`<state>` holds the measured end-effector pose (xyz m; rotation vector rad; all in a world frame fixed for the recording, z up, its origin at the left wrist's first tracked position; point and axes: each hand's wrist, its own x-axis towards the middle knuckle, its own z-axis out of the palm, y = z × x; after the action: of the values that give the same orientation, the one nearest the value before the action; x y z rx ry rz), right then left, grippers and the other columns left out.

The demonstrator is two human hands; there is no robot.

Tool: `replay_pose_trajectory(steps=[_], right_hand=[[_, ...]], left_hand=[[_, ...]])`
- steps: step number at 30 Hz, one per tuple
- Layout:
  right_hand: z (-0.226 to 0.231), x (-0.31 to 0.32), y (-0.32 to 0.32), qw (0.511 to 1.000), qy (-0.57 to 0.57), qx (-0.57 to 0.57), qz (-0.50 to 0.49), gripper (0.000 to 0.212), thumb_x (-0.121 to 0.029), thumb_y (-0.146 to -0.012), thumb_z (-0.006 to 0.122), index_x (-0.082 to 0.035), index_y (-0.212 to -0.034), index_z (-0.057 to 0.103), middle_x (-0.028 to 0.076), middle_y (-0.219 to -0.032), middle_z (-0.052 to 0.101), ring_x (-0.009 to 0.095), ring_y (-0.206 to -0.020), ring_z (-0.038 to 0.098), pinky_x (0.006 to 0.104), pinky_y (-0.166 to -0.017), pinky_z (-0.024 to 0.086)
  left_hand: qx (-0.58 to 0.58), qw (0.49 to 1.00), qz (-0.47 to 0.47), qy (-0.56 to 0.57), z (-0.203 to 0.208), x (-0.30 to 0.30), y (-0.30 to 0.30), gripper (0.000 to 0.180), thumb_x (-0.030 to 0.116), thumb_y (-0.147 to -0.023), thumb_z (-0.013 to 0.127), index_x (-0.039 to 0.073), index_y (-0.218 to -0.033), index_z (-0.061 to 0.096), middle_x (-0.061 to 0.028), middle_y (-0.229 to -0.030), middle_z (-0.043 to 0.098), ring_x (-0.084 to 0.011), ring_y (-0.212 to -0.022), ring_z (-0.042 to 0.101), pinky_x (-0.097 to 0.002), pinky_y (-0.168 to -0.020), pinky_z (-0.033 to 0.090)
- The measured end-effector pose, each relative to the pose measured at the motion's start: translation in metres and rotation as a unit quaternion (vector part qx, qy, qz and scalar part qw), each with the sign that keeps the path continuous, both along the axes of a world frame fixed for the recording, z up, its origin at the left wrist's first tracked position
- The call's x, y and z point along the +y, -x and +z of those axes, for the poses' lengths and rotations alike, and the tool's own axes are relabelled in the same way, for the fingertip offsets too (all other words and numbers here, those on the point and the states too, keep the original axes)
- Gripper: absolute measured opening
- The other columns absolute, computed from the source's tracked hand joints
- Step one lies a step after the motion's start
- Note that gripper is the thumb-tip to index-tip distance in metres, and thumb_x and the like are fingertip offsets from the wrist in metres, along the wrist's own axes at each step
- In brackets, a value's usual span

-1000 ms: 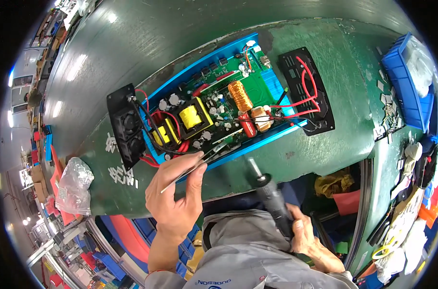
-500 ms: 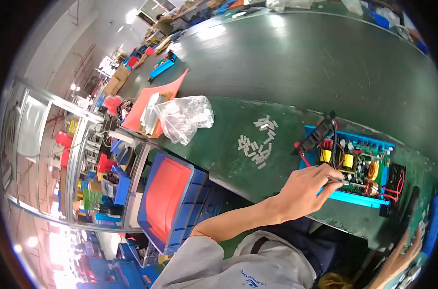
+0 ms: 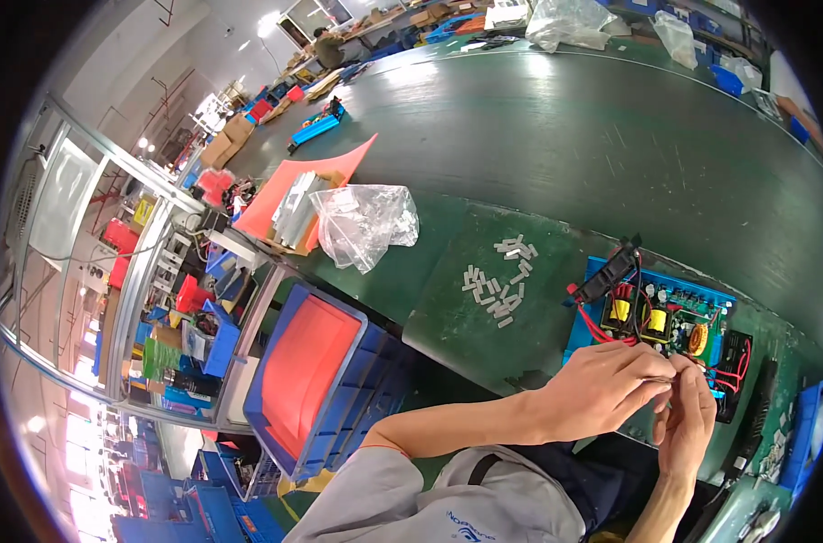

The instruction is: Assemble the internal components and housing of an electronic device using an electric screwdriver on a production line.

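An open blue metal case [image 3: 573,342] holds a circuit board [image 3: 679,319] with yellow transformers and a copper-coloured ring coil [image 3: 698,338]. Above the case's left end rises a black part [image 3: 608,274] with red and black wires. My left hand [image 3: 606,385], over the near edge, is closed in a pinch on a small thin grey piece [image 3: 662,379]. Against its fingertips, my right hand [image 3: 688,412] is closed too; whatever its fingers grip is hidden. To the left, several small pale-grey pieces [image 3: 505,322] lie loose on the green bench.
A clear plastic bag [image 3: 366,226] lies at the bench's left, beside metal strips [image 3: 296,210] on an orange-red sheet [image 3: 348,161]. Below stands a blue crate [image 3: 375,371] with a red sheet inside. A blue bin [image 3: 810,430] is at far right; another blue case [image 3: 316,129] lies farther off.
My right hand has come up from the small parts at the lower right to meet my left fingertips. My left hand has shifted slightly right. The whole view has tilted a little.
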<state>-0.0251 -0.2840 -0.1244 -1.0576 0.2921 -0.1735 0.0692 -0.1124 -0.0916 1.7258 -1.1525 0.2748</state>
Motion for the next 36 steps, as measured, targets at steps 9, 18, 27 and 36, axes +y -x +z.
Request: replay_pose_trajectory(steps=[9,18,27,36], right_hand=[[-0.013,-0.001,0.016,0.961,0.218,0.07,-0.155,0.03,-0.022,-0.102,0.062,0.003,-0.119,0.065,0.007,-0.088,0.069,0.011,-0.068,0.067,0.0206,-0.043,0.047],[-0.001,-0.002,0.034,0.938,0.332,0.02,-0.093,0.017,-0.009,-0.102,0.057,0.003,-0.109,0.067,0.005,-0.099,0.061,0.011,-0.08,0.059,0.0242,-0.064,0.048],[0.008,0.005,0.036,0.929,0.364,0.002,-0.069,0.019,-0.003,-0.102,0.056,0.0,-0.118,0.065,0.006,-0.101,0.063,0.012,-0.089,0.065,0.0239,-0.069,0.051],[0.012,0.008,0.049,0.897,0.431,-0.01,-0.096,0.02,-0.003,-0.101,0.058,-0.001,-0.119,0.066,0.006,-0.098,0.063,0.011,-0.083,0.064,0.0242,-0.067,0.052]], left_hand=[[0.086,0.996,-0.023,0.025,-0.01,0.0,0.0,0.022,0.008,-0.089,0.073,0.006,-0.109,0.064,-0.0074,-0.101,0.071,-0.0246,-0.087,0.071,-0.035,-0.075,0.057],[0.336,0.941,-0.044,0.02,-0.007,0.005,-0.009,0.023,0.013,-0.095,0.071,-0.002,-0.112,0.066,-0.0104,-0.1,0.074,-0.013,-0.091,0.071,-0.0296,-0.081,0.056],[0.389,0.921,-0.011,0.007,-0.008,0.012,0.005,0.022,0.009,-0.095,0.071,-0.003,-0.112,0.066,-0.0111,-0.101,0.074,-0.0152,-0.093,0.072,-0.0285,-0.084,0.055],[0.417,0.907,-0.056,0.035,-0.01,0.009,0.018,0.023,0.009,-0.096,0.07,-0.005,-0.113,0.064,-0.0124,-0.101,0.073,-0.0178,-0.093,0.071,-0.0287,-0.084,0.055]])
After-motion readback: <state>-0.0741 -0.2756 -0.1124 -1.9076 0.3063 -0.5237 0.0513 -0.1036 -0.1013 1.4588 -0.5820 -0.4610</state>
